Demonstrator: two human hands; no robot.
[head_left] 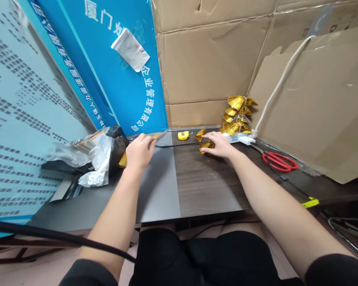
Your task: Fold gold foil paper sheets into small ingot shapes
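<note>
My left hand [141, 151] is closed around a thin, pale, pointed object with a yellow patch [160, 136]; blur hides its exact kind. It hovers over the left part of the table. My right hand [220, 145] has its thumb and fingers curled about a pleated gold foil paper piece [207, 147], low over the tabletop. By its fingertips is a smaller folded gold paper piece [200, 135]. Behind that hand rises a stack of pleated gold paper pieces [235, 115], leaning near the cardboard.
A yellow tape measure [183, 136] lies at the back of the table [209, 186]. To the right are a white power strip [235, 138] and red-handled scissors [279, 161]. Crumpled plastic bags [100, 159] sit at the left. Cardboard [209, 67] stands behind.
</note>
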